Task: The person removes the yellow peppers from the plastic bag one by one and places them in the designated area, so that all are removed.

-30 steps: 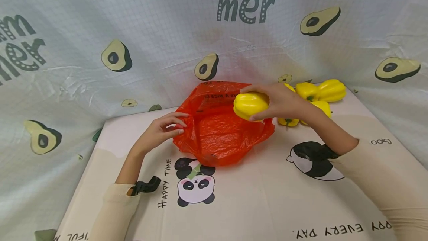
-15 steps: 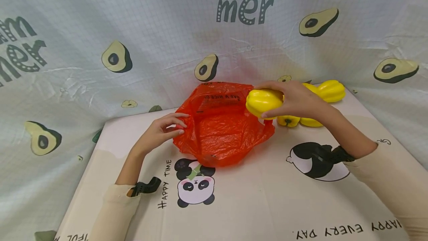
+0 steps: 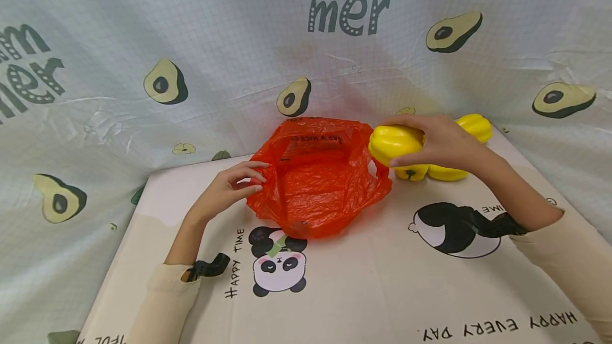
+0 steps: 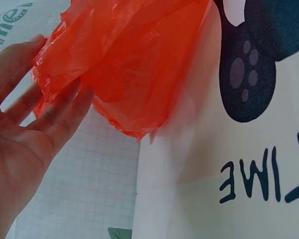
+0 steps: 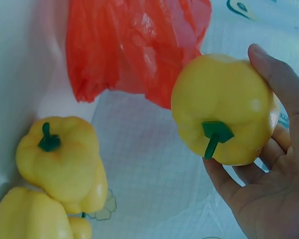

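Observation:
A red plastic bag (image 3: 315, 185) lies with its mouth open toward me in the head view. At its left side is my left hand (image 3: 228, 187), its fingertips touching the film. The left wrist view shows these fingers (image 4: 65, 112) loosely extended against the bag, some partly behind its edge. My right hand (image 3: 437, 142) grips a yellow bell pepper (image 3: 394, 145) just off the bag's right side. Its green stem (image 5: 217, 137) faces the right wrist camera, with thumb and fingers round the body.
Several more yellow bell peppers (image 3: 447, 173) sit on the table (image 3: 363, 285) right of the bag, partly hidden by my right hand. A white curtain (image 3: 229, 41) printed with avocados hangs along the table's back edge.
My right hand has moved to the right with the bell pepper, from in front of the bag's right part to beside it. The left hand and the bag have stayed in place.

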A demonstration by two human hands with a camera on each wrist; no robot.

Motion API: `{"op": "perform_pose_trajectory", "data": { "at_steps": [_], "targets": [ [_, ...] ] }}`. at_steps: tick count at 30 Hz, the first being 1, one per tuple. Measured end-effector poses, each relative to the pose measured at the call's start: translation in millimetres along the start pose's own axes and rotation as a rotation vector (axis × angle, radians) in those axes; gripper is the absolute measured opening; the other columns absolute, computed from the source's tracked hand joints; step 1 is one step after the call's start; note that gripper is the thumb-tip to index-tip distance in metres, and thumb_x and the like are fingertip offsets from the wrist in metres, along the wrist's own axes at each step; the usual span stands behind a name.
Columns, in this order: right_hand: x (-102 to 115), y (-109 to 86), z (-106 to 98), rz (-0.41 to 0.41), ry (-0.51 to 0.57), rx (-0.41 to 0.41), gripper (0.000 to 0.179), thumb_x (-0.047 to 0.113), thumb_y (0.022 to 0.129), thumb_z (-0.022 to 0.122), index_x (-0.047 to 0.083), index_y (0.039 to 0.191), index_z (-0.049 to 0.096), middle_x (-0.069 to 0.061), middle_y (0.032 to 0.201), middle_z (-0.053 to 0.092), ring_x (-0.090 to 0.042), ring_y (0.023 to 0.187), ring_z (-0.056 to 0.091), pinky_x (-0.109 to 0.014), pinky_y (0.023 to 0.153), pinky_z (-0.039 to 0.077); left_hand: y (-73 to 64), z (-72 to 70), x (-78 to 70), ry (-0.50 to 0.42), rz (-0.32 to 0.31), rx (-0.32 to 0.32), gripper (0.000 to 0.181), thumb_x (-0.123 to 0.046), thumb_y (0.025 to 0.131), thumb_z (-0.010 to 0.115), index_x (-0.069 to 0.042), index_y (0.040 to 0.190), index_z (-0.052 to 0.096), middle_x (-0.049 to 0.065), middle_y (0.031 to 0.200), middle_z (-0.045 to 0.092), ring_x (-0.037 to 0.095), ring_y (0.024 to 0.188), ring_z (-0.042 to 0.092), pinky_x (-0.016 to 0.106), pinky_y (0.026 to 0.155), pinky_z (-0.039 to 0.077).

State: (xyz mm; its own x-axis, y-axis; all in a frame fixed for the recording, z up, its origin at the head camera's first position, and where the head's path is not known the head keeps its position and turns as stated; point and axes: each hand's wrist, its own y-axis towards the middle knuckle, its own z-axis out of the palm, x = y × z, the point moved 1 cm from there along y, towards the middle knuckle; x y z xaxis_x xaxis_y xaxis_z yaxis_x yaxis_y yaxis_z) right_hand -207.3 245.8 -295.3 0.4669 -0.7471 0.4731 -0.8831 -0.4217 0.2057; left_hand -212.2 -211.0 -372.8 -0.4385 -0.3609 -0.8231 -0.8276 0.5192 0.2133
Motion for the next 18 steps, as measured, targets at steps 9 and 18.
{"op": "perform_pose_trajectory", "data": {
  "at_steps": [9, 18],
  "targets": [
    [-8, -6.8, -5, 0.026, -0.020, -0.010, 0.077, 0.044, 0.076, 0.089, 0.022, 0.143, 0.057, -0.008, 0.132, 0.064, -0.029, 0.105, 0.058, -0.047, 0.087, 0.050, 0.2, -0.2, -0.1, -0.011, 0.001, 0.002, 0.016, -0.005, 0.096, 0.069, -0.007, 0.111, 0.072, 0.010, 0.144, 0.057, 0.030, 0.135, 0.051, 0.026, 0.099, 0.053],
    [-17, -12.7, -10, 0.024, -0.035, -0.032, 0.076, 0.043, 0.076, 0.089, 0.019, 0.141, 0.058, -0.010, 0.128, 0.066, -0.029, 0.105, 0.058, -0.048, 0.088, 0.049, -0.6, -0.4, -1.1, -0.035, -0.011, 0.000, 0.017, -0.004, 0.096, 0.068, -0.005, 0.113, 0.072, 0.011, 0.144, 0.056, 0.029, 0.129, 0.058, 0.027, 0.095, 0.055]
  ]
}}
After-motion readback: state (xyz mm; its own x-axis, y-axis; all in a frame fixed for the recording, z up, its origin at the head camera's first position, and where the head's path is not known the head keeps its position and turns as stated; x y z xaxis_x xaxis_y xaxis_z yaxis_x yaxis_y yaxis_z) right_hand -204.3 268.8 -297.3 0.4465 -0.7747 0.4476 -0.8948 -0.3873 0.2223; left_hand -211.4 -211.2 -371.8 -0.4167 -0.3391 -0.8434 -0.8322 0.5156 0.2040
